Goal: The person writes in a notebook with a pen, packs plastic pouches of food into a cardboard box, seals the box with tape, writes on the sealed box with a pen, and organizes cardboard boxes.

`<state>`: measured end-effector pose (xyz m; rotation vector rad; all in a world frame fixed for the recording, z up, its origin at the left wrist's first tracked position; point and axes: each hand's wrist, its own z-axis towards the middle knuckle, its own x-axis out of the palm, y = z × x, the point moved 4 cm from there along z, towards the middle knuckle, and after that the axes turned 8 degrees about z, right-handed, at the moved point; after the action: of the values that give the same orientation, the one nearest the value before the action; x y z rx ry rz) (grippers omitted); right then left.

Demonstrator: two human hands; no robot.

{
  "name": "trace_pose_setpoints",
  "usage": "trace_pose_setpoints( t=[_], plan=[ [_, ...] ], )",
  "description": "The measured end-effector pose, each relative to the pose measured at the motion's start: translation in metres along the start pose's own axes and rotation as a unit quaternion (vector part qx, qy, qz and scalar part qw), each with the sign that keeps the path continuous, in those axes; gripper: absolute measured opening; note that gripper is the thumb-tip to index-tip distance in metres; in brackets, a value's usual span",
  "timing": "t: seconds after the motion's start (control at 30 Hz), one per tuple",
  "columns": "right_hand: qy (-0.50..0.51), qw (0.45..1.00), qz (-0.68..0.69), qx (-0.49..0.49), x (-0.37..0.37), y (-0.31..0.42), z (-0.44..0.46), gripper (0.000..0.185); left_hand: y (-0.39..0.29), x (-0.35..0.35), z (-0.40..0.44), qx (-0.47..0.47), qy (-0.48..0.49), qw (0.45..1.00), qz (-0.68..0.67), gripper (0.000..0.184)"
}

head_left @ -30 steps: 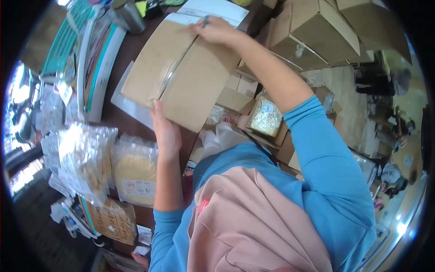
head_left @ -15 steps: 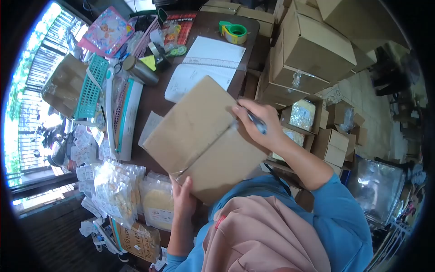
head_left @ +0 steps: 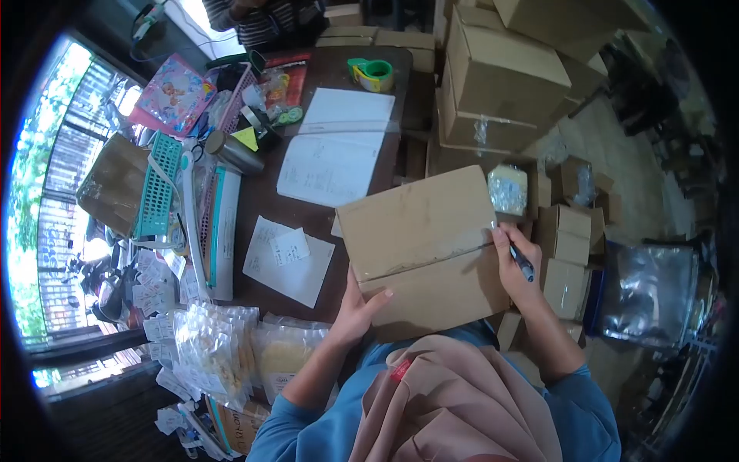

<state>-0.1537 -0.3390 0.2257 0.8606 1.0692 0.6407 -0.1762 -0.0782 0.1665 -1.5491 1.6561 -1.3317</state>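
A closed cardboard box [head_left: 419,223] with a taped centre seam is held in front of my body, above my lap. My left hand [head_left: 360,308] grips its left side, the thumb lying over the top and the other fingers hidden beneath. At the right edge, my right hand [head_left: 517,266] is closed around a dark marker pen [head_left: 525,268] and also touches the box. Beyond the box, an open notebook [head_left: 335,165] lies on the dark table [head_left: 262,192], with a clear ruler [head_left: 346,128] across it. Loose paper [head_left: 286,266] rests nearer my left hand.
A green tape dispenser [head_left: 372,74] stands at the table's far end. Left are a steel bottle [head_left: 235,152], a teal basket [head_left: 159,185] and plastic-bagged goods [head_left: 215,350]. Stacked cartons [head_left: 504,73] rise at the right. A person in a striped top [head_left: 277,23] is at the far end.
The box has moved right and turned clockwise in both hands, uncovering the loose paper and more of the notebook. The camera view has shifted, and a person now shows at the top.
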Motion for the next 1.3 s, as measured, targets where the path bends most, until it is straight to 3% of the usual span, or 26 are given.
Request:
trace_pose_setpoints(
  t=[0.17, 0.23, 0.3, 0.43, 1.03, 1.2, 1.3],
  plan=[
    [-0.028, 0.996, -0.002, 0.084, -0.008, -0.011, -0.031, 0.021, 0.006, -0.003, 0.001, -0.021, 0.029, 0.998, 0.045, 0.078],
    [-0.062, 0.997, -0.007, 0.049, -0.009, -0.011, -0.046, 0.022, 0.015, -0.009, 0.004, -0.037, 0.037, 0.996, 0.076, 0.074],
    [-0.034, 0.994, -0.015, 0.102, -0.014, -0.005, -0.055, 0.020, 0.032, -0.022, 0.004, -0.078, 0.022, 0.995, 0.062, 0.066],
    [-0.112, 0.990, -0.009, 0.085, -0.015, -0.015, -0.080, 0.014, 0.023, -0.022, 0.005, -0.130, 0.031, 0.988, 0.078, 0.062],
    [-0.237, 0.951, -0.039, 0.192, -0.087, -0.069, -0.163, 0.022, 0.043, 0.083, 0.029, -0.123, 0.219, 0.951, 0.181, 0.072],
    [-0.292, 0.943, -0.033, 0.158, -0.111, -0.066, -0.183, 0.026, 0.064, 0.100, 0.033, -0.184, 0.245, 0.941, 0.141, 0.068],
    [-0.286, 0.941, -0.050, 0.172, -0.127, -0.069, -0.196, 0.024, 0.066, 0.132, 0.025, -0.133, 0.270, 0.942, 0.147, 0.063]
  ],
)
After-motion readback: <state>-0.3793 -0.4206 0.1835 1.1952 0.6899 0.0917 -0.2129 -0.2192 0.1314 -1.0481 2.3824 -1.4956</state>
